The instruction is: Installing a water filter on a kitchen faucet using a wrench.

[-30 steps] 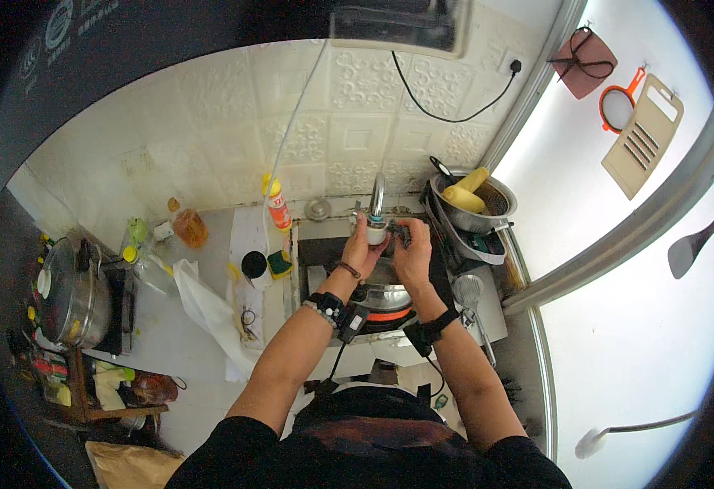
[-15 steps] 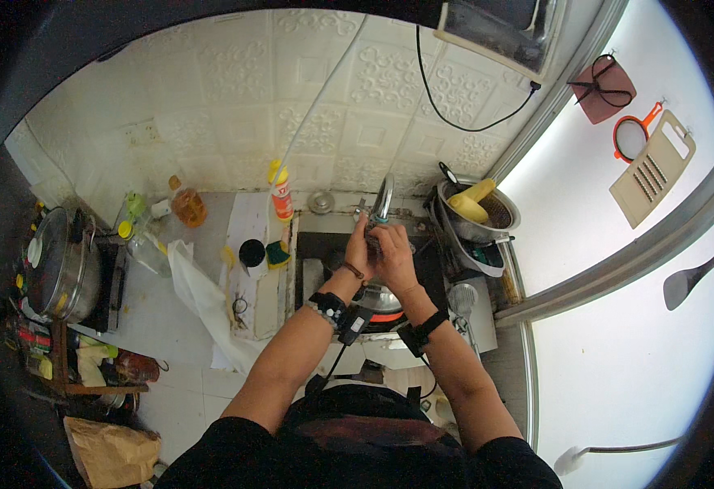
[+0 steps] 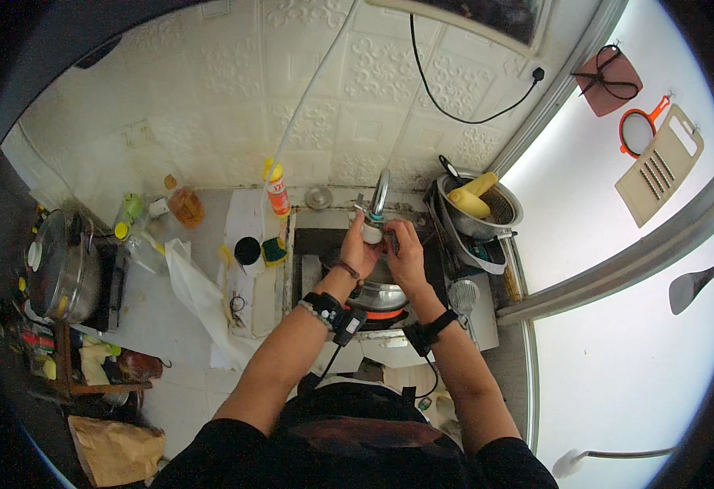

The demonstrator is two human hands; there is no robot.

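My left hand point(image 3: 358, 253) is under the curved chrome faucet point(image 3: 382, 192), its fingers closed around the side of a pale, round piece point(image 3: 371, 234) just beneath the spout's tip. Whether that piece is fixed to the faucet I cannot tell. Close on its right, my right hand point(image 3: 406, 257) has bent fingers pinched together near the piece; something small and dark may be between them. Below both hands, a shiny metal pan point(image 3: 380, 296) with an orange-red band sits in the dark sink point(image 3: 316, 242).
Left of the sink stand a green-and-yellow sponge point(image 3: 274, 251), a black-topped container point(image 3: 248, 251) and a yellow-capped bottle point(image 3: 277, 196). A metal colander point(image 3: 499, 210) with a yellow object is at the right. A large lidded pot point(image 3: 72, 257) stands far left.
My hands have moved slightly apart, the right one shifting to the right. The pale round piece under the spout now shows between them. The view has tilted a little.
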